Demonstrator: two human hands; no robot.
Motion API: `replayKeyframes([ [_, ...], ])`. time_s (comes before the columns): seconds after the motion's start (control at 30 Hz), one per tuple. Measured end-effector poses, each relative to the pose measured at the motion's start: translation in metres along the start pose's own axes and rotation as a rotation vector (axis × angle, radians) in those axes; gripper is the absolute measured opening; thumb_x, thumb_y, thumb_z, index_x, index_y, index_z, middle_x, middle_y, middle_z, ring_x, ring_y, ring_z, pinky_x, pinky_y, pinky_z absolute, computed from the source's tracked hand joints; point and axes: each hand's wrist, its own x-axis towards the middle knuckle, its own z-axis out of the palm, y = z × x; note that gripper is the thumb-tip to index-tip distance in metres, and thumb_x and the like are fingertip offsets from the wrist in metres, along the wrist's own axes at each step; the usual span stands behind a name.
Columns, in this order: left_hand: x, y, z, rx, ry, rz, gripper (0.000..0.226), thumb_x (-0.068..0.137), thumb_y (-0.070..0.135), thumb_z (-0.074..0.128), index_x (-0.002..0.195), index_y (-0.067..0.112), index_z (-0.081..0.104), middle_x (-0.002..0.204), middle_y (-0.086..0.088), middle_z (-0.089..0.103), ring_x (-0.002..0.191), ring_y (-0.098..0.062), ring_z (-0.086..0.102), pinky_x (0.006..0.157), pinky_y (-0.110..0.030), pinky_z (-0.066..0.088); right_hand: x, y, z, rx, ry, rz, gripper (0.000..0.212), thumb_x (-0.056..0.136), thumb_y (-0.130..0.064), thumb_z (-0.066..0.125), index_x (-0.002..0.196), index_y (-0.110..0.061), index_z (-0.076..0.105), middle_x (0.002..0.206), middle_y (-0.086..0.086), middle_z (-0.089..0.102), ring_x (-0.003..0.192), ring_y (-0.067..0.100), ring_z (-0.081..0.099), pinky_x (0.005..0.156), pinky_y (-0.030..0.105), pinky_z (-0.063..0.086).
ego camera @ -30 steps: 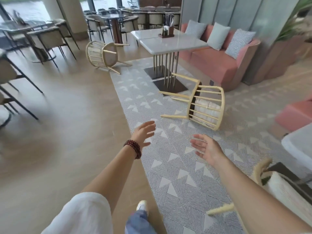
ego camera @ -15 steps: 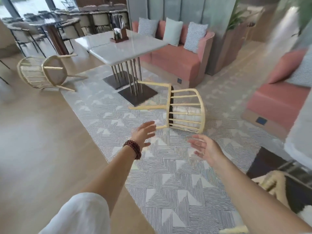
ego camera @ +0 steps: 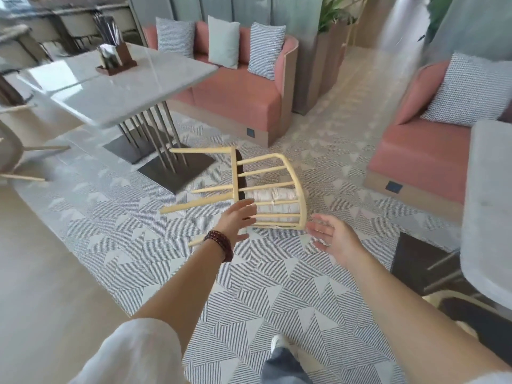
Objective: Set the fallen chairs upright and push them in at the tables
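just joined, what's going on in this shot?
A person holds both bare hands out toward a pale wooden chair that lies on its side on the patterned rug, next to the white table. The left hand is open in front of the chair's spindles; whether it touches is unclear. The right hand is open, just short of the curved back rail. Nothing is gripped yet. A second fallen chair shows at the left edge.
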Motion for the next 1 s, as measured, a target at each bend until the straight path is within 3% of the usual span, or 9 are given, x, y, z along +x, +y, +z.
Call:
replayKeyframes([
  [0.23, 0.109, 0.049, 0.056, -0.072, -0.085, -0.038, 0.019, 0.094, 0.021, 0.051, 0.101, 0.031, 0.065, 0.113, 0.002, 0.065, 0.111, -0.020, 0.058, 0.099, -0.047, 0.040, 0.087, -0.051, -0.021, 0.035, 0.045, 0.010, 0.023, 0.094, -0.028, 0.054, 0.108, -0.019, 0.069, 0.098, 0.005, 0.077, 0.092, 0.017, 0.069, 0.073, 0.031, 0.049],
  [0.33, 0.151, 0.059, 0.076, -0.104, -0.106, -0.075, 0.021, 0.093, 0.021, 0.051, 0.109, 0.027, 0.063, 0.117, 0.000, 0.064, 0.112, -0.020, 0.057, 0.101, -0.049, 0.040, 0.120, -0.060, -0.029, 0.048, 0.072, 0.037, 0.022, 0.095, -0.029, 0.052, 0.106, -0.022, 0.070, 0.099, 0.004, 0.077, 0.094, 0.016, 0.069, 0.073, 0.032, 0.050],
  [0.5, 0.226, 0.064, 0.099, -0.067, -0.137, -0.154, 0.017, 0.095, 0.023, 0.049, 0.105, 0.027, 0.062, 0.116, 0.000, 0.064, 0.113, -0.021, 0.055, 0.102, -0.049, 0.039, 0.182, -0.061, -0.032, 0.122, 0.136, 0.079, 0.023, 0.095, -0.032, 0.053, 0.111, -0.024, 0.067, 0.100, 0.003, 0.077, 0.100, 0.018, 0.068, 0.088, 0.039, 0.047],
  [0.63, 0.295, 0.057, 0.108, -0.019, -0.124, -0.259, 0.020, 0.096, 0.025, 0.048, 0.110, 0.024, 0.062, 0.112, 0.001, 0.064, 0.111, -0.021, 0.056, 0.096, -0.045, 0.042, 0.231, -0.059, -0.027, 0.196, 0.189, 0.098, 0.022, 0.095, -0.035, 0.052, 0.111, -0.027, 0.065, 0.099, 0.002, 0.077, 0.101, 0.019, 0.068, 0.091, 0.043, 0.047],
  [0.83, 0.394, 0.040, 0.115, 0.065, -0.151, -0.351, 0.012, 0.093, 0.028, 0.051, 0.094, 0.026, 0.063, 0.104, 0.005, 0.065, 0.111, -0.020, 0.055, 0.095, -0.044, 0.041, 0.308, -0.052, -0.028, 0.283, 0.284, 0.140, 0.022, 0.096, -0.034, 0.052, 0.114, -0.026, 0.063, 0.097, 0.001, 0.077, 0.102, 0.019, 0.067, 0.094, 0.044, 0.048],
  [1.0, 0.461, 0.005, 0.129, 0.063, -0.111, -0.453, 0.011, 0.092, 0.021, 0.052, 0.098, 0.021, 0.062, 0.120, -0.002, 0.059, 0.119, -0.021, 0.051, 0.100, -0.046, 0.040, 0.366, -0.033, -0.034, 0.298, 0.284, 0.171, 0.021, 0.099, -0.029, 0.046, 0.115, -0.028, 0.061, 0.105, 0.002, 0.074, 0.103, 0.018, 0.066, 0.093, 0.043, 0.048],
])
